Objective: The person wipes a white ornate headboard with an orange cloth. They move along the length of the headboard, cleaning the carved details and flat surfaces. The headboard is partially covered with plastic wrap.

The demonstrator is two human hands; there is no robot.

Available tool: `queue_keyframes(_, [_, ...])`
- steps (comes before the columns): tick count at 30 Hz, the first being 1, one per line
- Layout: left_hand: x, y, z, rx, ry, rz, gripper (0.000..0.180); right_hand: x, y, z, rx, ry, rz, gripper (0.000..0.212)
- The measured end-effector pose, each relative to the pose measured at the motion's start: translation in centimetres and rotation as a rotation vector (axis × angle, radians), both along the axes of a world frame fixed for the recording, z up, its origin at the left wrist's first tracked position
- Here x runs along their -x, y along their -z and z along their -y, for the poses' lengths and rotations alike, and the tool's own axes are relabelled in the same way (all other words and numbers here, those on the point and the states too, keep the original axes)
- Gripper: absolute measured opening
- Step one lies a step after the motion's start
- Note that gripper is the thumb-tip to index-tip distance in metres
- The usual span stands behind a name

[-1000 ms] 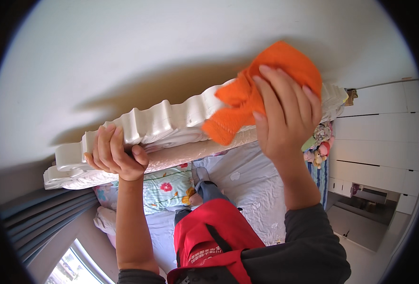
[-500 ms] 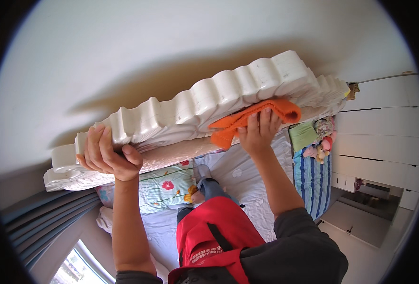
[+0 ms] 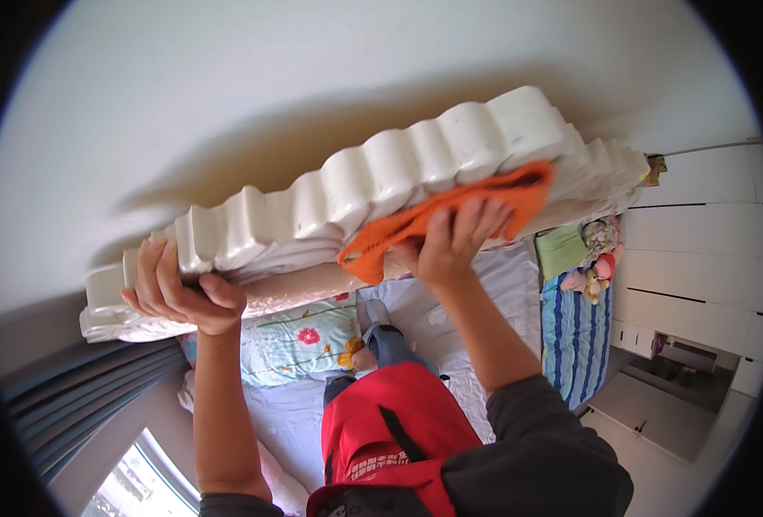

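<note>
A white headboard (image 3: pixel 347 194) with a scalloped top edge and carved front runs across the view, close to the wall. My left hand (image 3: pixel 187 289) grips its top edge near the left end, fingers over the edge and thumb on the front. Against the carved front, right of the middle, my right hand (image 3: pixel 452 246) holds an orange cloth (image 3: pixel 485 191). The cloth lies bunched and flattened between my fingers and the carving, hiding part of it.
Below is a bed with a white sheet (image 3: pixel 463 332) and a flowered pillow (image 3: pixel 291 340). To the right are a green pillow (image 3: pixel 560 250), a blue-striped cover (image 3: pixel 575 340) and soft toys (image 3: pixel 592 280). White cabinets (image 3: pixel 691 258) stand far right; grey curtains (image 3: pixel 97 396) hang at left.
My right hand has slid the orange cloth a little leftward along the headboard's front, and the cloth is more spread out. My left hand keeps its hold on the edge. The view has shifted slightly.
</note>
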State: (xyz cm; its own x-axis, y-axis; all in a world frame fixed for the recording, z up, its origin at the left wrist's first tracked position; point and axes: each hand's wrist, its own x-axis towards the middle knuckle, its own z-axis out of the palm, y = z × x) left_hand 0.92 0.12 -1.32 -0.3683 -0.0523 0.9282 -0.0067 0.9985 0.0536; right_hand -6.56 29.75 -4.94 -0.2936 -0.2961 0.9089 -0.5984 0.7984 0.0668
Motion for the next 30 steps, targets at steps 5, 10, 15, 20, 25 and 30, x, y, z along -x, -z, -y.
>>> queue_keyframes(5, [-0.2,-0.3,0.3,-0.011,-0.002,-0.008,0.045,0.4,-6.2,3.9,-0.035,0.035,0.026,0.068])
queue_keyframes(10, [0.3,-0.3,0.1,-0.053,0.022,-0.059,0.045,-3.6,3.9,4.1,-0.251,-0.107,0.058,0.045])
queue_keyframes(15, [-1.7,-1.9,0.5,-0.127,0.151,0.053,0.044,-3.8,-2.2,12.8,-0.349,-0.149,-0.093,0.045])
queue_keyframes(20, [-14.0,-0.4,4.4,-0.144,0.201,0.093,0.043,-3.0,0.2,8.4,-0.442,-0.118,-0.114,0.055])
queue_keyframes(25, [-26.3,4.0,5.0,-0.618,-0.084,0.394,0.039,-4.0,-4.5,14.4,-0.382,-0.08,-0.095,0.059])
queue_keyframes(30, [-29.8,5.6,3.2,-0.592,0.09,0.546,0.044,-5.8,-10.5,20.9,-0.132,-0.204,0.271,0.048])
